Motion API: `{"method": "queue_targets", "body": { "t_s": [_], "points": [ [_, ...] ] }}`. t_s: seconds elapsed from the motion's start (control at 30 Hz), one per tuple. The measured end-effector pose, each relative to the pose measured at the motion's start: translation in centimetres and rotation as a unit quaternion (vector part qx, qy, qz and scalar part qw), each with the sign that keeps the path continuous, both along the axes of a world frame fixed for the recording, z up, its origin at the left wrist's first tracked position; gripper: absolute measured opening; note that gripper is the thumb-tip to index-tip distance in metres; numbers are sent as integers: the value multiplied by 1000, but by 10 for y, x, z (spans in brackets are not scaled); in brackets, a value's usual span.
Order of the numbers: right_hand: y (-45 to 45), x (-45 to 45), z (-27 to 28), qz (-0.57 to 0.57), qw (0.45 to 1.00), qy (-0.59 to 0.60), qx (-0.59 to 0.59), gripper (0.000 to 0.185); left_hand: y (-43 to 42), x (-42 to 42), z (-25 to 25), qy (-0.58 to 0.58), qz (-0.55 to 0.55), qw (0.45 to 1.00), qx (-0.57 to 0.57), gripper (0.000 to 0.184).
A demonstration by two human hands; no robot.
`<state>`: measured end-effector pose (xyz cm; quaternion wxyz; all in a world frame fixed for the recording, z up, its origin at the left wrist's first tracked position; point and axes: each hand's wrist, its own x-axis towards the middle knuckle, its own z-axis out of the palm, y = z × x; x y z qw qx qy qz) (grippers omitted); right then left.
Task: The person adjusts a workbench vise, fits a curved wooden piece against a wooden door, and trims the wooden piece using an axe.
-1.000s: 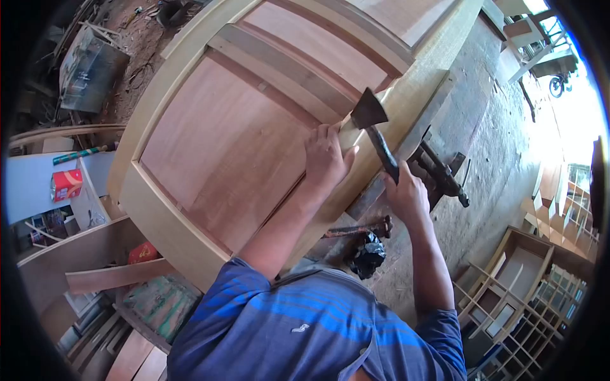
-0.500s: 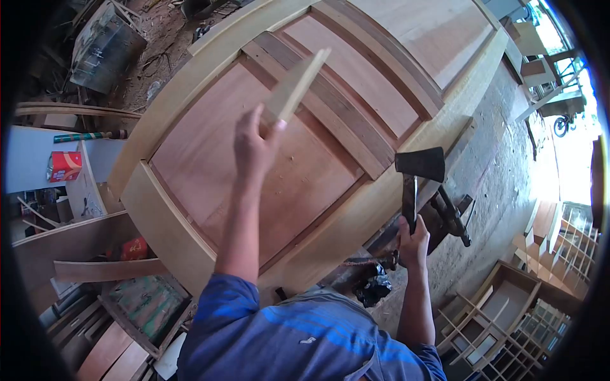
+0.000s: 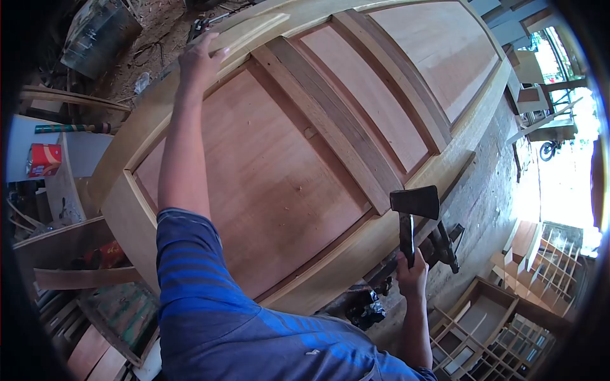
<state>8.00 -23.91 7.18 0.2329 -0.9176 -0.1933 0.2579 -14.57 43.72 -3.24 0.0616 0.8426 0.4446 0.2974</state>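
Note:
My left hand (image 3: 201, 65) reaches to the far rim of a large wooden panel (image 3: 286, 184). Its fingers and thumb are round the near end of a pale wood piece (image 3: 257, 33), which lies along that rim. My right hand (image 3: 413, 274) is closed on the handle of a hatchet (image 3: 415, 203), at the panel's near edge. The hatchet stands with its dark head up, over the end of a brown crossbar (image 3: 330, 124).
A metal clamp (image 3: 445, 247) and a black plastic bundle (image 3: 367, 312) are beside the near edge. Lattice frames (image 3: 489, 336) stand at lower right. A red box (image 3: 44, 160) and wood scraps are at left, a metal container (image 3: 101, 39) at upper left.
My left hand has carried the pale wood piece from the near edge across to the far rim. The hatchet has swung away from the piece and moved right and down in view.

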Motion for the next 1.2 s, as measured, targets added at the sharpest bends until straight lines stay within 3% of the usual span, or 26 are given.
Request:
{"method": "queue_targets", "body": {
  "t_s": [0.07, 0.17, 0.3, 0.33, 0.4, 0.43, 0.47, 0.53, 0.6, 0.63, 0.67, 0.73, 0.87, 0.97, 1.17, 1.2],
  "points": [
    [1, -1, 1, -2, 1000, -11, -8, 25, 14, -11, -3, 2, -19, 993, -117, 49],
    [5, -2, 4, -19, 1000, 7, -10, 25, 5, -22, 7, 76, -55, 993, 67, 49],
    [0, 0, -2, -16, 1000, 11, 1, 25, 14, -18, -9, 37, 44, 991, 122, 51],
    [0, 2, -3, -11, 1000, 7, 0, 24, 7, -9, -3, -33, 33, 999, 9, 63],
    [-2, 0, -3, -8, 1000, 2, -2, 24, -52, 36, 21, -60, 223, 951, -205, 104],
    [0, 0, -2, -6, 1000, 0, -2, 25, -69, 50, 11, 9, 259, 956, -135, 132],
    [1, 0, -2, -2, 1000, 0, -1, 25, -74, 58, -1, -6, 243, 966, -86, 124],
    [2, -2, -1, -14, 1000, 16, -2, 26, -82, 60, -5, -14, 190, 977, -93, 106],
    [-6, 0, -2, -10, 1000, 7, 8, 27, -94, 47, 2, -99, 76, 986, -115, 92],
    [-11, 2, -8, 3, 1000, -4, 25, 26, -82, 39, -27, -102, 46, 993, -34, 84],
    [-10, 0, -16, 12, 999, -12, 41, 26, -89, 25, -17, -55, 26, 998, -7, 79],
    [2, -6, -8, -12, 999, 26, 41, 28, -90, 13, -8, -49, 35, 998, -30, 48],
    [2, -4, -5, -2, 999, 32, 26, 30, -73, 13, -18, -74, -9, 997, -10, 47],
    [22, 2, -11, 41, 998, 16, 48, 30, -69, 17, -7, -67, -26, 993, 89, 47],
    [143, 0, 17, 59, 992, 33, 104, 30, -40, 20, -25, -102, -21, 994, 24, 48],
    [165, 4, 17, 89, 988, -7, 129, 31, -35, 25, -25, -100, -18, 995, 16, 50]
  ]
}}
